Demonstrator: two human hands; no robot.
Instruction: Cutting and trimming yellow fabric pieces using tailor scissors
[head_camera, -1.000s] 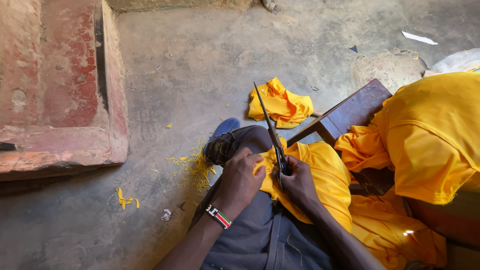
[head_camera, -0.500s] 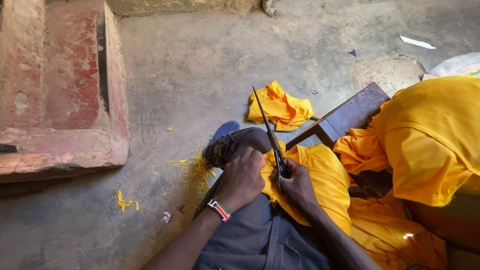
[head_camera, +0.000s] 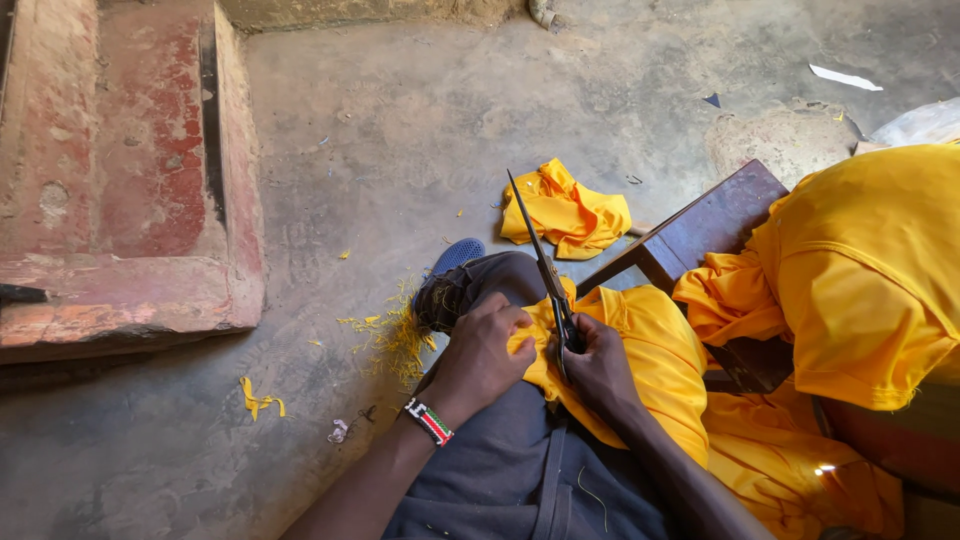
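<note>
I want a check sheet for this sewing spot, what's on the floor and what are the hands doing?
Surface: bare concrete floor, dusty and stained.
Job's things: yellow cloth on the lap; scissors, blades pointing up and away.
Clutter: crumpled yellow cloth piece on the floor; yellow threads by the shoe; yellow scrap; white paper bit.
Grippers: left hand pinches the cloth edge; right hand grips the scissors handles.
Cables: nothing seen.
Surroundings: worn red step at left; dark wooden bench with a heap of yellow cloth at right.
</note>
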